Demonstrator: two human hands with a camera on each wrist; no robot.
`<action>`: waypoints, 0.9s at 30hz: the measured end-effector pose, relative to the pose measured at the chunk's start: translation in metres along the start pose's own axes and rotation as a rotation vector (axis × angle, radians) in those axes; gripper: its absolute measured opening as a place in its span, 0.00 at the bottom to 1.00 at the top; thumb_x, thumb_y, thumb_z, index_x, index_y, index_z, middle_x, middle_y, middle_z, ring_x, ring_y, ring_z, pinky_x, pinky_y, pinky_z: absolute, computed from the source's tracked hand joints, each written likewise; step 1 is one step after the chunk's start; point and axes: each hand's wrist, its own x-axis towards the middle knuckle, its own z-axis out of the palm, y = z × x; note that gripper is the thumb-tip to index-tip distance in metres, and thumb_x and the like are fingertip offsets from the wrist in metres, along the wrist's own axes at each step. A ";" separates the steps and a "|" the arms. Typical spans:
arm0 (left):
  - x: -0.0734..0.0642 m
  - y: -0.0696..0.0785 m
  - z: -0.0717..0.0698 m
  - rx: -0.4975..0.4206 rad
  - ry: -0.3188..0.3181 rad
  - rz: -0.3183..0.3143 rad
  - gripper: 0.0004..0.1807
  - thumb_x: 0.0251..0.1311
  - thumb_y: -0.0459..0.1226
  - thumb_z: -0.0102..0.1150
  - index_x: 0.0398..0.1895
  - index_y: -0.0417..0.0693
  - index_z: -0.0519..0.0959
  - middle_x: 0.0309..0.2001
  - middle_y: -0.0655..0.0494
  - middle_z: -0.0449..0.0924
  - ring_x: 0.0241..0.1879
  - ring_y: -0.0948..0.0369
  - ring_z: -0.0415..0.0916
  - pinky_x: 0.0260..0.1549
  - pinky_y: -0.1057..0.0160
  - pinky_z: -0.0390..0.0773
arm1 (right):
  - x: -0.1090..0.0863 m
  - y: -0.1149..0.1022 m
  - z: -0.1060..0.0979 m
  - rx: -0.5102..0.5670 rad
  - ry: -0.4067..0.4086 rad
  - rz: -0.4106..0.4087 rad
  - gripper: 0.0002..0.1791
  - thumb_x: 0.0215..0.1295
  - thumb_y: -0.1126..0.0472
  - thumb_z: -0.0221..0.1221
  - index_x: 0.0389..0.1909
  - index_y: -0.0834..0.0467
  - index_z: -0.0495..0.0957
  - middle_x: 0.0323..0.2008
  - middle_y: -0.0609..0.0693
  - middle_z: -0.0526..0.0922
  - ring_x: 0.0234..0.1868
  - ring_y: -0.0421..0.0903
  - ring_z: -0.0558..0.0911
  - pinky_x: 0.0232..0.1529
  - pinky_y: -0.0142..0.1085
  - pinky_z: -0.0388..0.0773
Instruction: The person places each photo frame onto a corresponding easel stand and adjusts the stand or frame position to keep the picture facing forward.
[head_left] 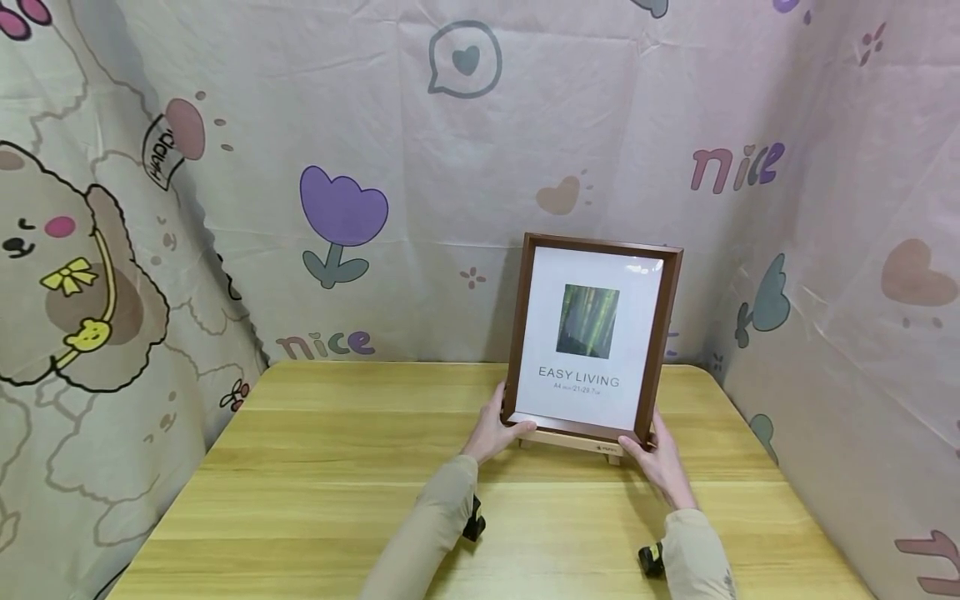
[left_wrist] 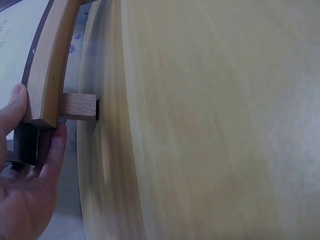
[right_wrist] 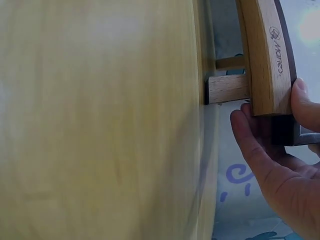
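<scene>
A brown picture frame point(head_left: 658, 350) stands tilted slightly back on a small wooden tabletop easel point(head_left: 573, 443). Behind its glass is a white sheet printed "EASY LIVING" around a small forest picture point(head_left: 588, 322). My left hand point(head_left: 497, 429) grips the lower left corner, thumb in front and fingers behind. At the lower right corner, my right hand point(head_left: 663, 461) holds on the same way. Both wrist views show the easel's ledge point(right_wrist: 260, 55) against the frame's bottom edge, with the thumbs beside it. Most of the easel is hidden behind the frame.
The easel stands on a light wood table point(head_left: 322, 467), toward its back right part. A printed cloth point(head_left: 450, 150) hangs behind the table and along both sides. Black wrist devices point(head_left: 475, 518) sit at both sleeves.
</scene>
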 end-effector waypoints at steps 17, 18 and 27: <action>-0.001 -0.004 -0.004 0.018 0.008 0.032 0.54 0.59 0.40 0.72 0.79 0.33 0.47 0.70 0.29 0.67 0.69 0.37 0.67 0.70 0.38 0.67 | 0.000 -0.001 0.004 -0.016 0.008 -0.019 0.46 0.68 0.65 0.62 0.80 0.60 0.46 0.66 0.77 0.69 0.59 0.75 0.77 0.59 0.53 0.78; -0.001 -0.003 -0.005 0.018 0.009 0.026 0.54 0.59 0.40 0.72 0.79 0.34 0.47 0.70 0.29 0.65 0.70 0.37 0.66 0.70 0.38 0.66 | 0.000 -0.002 0.005 -0.013 0.008 -0.020 0.46 0.68 0.65 0.62 0.80 0.60 0.46 0.65 0.77 0.69 0.59 0.75 0.77 0.59 0.54 0.77; -0.005 -0.003 -0.010 0.032 0.009 -0.025 0.55 0.60 0.41 0.71 0.80 0.35 0.45 0.74 0.28 0.59 0.73 0.35 0.61 0.72 0.36 0.63 | 0.003 -0.002 0.010 -0.004 0.013 -0.036 0.47 0.67 0.67 0.63 0.80 0.60 0.47 0.65 0.76 0.70 0.58 0.75 0.78 0.56 0.49 0.79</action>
